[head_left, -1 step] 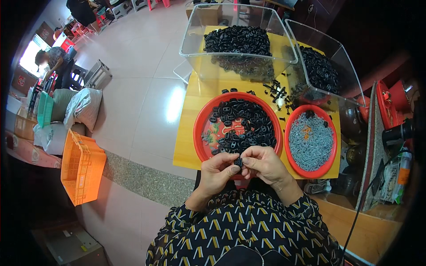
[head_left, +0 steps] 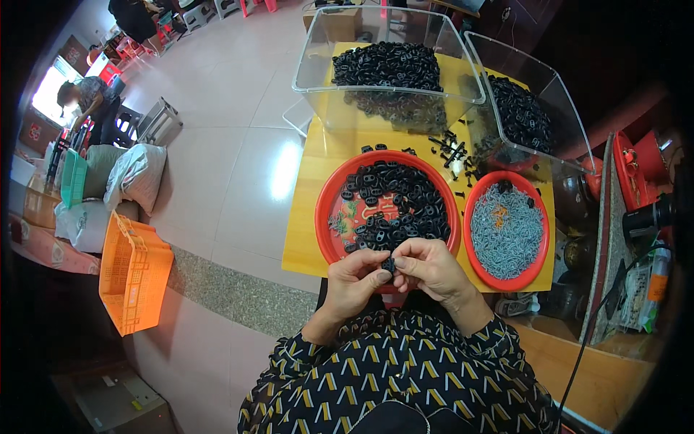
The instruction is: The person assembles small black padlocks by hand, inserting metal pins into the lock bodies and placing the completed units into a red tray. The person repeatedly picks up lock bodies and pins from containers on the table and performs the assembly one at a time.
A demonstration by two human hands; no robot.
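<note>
A small black plastic piece [head_left: 389, 265] is pinched in the fingers of my left hand [head_left: 352, 283], over the near rim of a round red tray [head_left: 321, 217]. My right hand [head_left: 436, 270] meets it there, thumb and forefinger closed at the piece's edge. Whether something small sits in that pinch is hidden. Many similar black pieces with two holes [head_left: 426, 199] lie heaped in the tray, leaving part of its printed bottom showing. To the right, small silver-grey metal parts, apparently screws [head_left: 506, 242], fill a red basin [head_left: 510, 284].
Two clear plastic boxes, one at the back [head_left: 387, 90] and one at the right [head_left: 578, 137], hold black pieces on the yellow table [head_left: 300, 242]. Loose black bits [head_left: 454, 153] lie between. An orange crate [head_left: 134, 282] and white sack [head_left: 136, 177] stand left; a person [head_left: 90, 98] bends beyond.
</note>
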